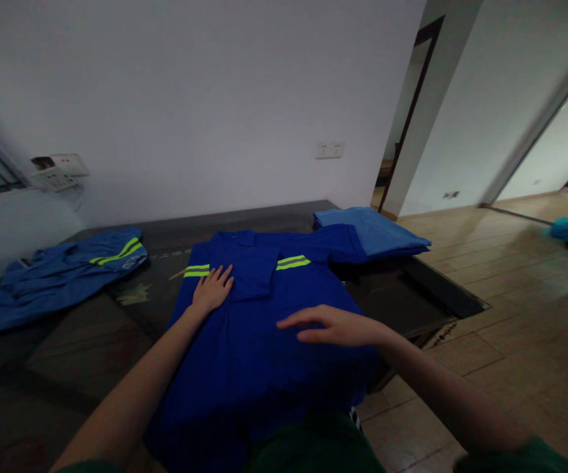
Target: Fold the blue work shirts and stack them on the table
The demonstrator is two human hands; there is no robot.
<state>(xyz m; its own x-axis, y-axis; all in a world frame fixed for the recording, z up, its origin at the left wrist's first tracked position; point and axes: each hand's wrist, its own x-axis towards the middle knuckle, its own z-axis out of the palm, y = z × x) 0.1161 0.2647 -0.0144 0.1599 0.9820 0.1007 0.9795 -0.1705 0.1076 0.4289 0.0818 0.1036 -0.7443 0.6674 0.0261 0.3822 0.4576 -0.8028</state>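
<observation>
A dark blue work shirt with yellow-green and grey reflective stripes is spread on the dark table in front of me, collar toward the wall. Its left-hand sleeve lies folded inward across the chest, while the right-hand sleeve stretches out toward a folded pile. My left hand rests flat on the shirt beside the folded sleeve, over the end of a stripe, fingers spread. Over the shirt's right half is my right hand, thumb and fingers apart with nothing between them; whether it touches the cloth I cannot tell. The lower hem hangs in shadow near my body.
Lighter blue folded clothes are stacked at the table's back right corner. A crumpled blue garment with yellow stripes lies at the left. The dark table meets a white wall, with a tiled floor to the right.
</observation>
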